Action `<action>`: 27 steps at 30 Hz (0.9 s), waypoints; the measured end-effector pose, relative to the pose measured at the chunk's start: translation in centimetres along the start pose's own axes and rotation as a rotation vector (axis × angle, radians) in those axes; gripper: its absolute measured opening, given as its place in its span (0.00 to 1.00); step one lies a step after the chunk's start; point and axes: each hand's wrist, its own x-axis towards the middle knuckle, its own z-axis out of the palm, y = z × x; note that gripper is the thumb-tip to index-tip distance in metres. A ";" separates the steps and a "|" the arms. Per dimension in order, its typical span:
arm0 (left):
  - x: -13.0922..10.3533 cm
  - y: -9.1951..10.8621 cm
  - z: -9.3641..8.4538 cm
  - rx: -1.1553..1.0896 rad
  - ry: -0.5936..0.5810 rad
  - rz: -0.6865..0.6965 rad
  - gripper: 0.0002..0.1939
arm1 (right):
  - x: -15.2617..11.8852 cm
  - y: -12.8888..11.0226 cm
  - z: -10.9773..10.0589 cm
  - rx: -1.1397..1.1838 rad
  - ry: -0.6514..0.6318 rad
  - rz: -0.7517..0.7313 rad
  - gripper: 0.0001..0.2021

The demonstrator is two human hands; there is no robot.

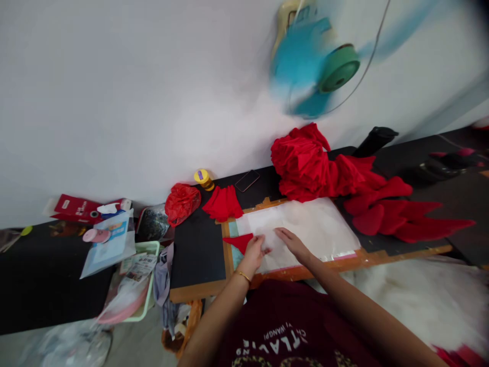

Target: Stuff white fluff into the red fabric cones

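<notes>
At left: green basket [157, 248], papers [142, 267] inside | left hand [253, 253] at red cloth [237, 241], grip unclear | right hand [293, 244]: wide

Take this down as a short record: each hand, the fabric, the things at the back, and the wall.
Left hand: at a small pointed red cloth piece; grip unclear
Right hand: over a flat white sheet, looking open
Fabric: large ruffled red cloth heap, behind and right
Back: round yellow-lidded jar, flat dark phone
Wall: blue-bladed, green-hubbed fan, blurred
</notes>
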 end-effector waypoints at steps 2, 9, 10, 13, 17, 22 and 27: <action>0.9 -0.3 0.1 0.022 0.014 -0.067 0.17 | 0.9 1.3 -0.8 -0.086 0.148 0.018 0.24; 1.3 -2.1 -1.5 0.153 0.095 -0.143 0.23 | 0.5 5.0 -4.0 -0.329 0.317 -0.066 0.29; 1.1 -2.5 -1.6 0.173 0.094 -0.150 0.23 | 0.0 5.3 -3.8 -0.417 0.287 -0.135 0.29; 0.6 -3.5 -1.4 0.230 0.080 -0.170 0.24 | -1.1 5.9 -2.1 -0.739 0.150 -0.271 0.32; 0.4 -4.4 -0.4 0.288 0.049 -0.180 0.22 | -0.9 5.8 2.1 -1.028 0.071 -0.180 0.37; 0.4 -4.5 -0.3 0.405 0.043 -0.135 0.14 | 0.0 6.8 4.7 -1.185 -0.108 -0.342 0.27; -0.7 -4.2 -2.0 0.625 0.240 0.067 0.17 | 0.1 9.2 2.2 -0.794 -0.425 -0.449 0.19</action>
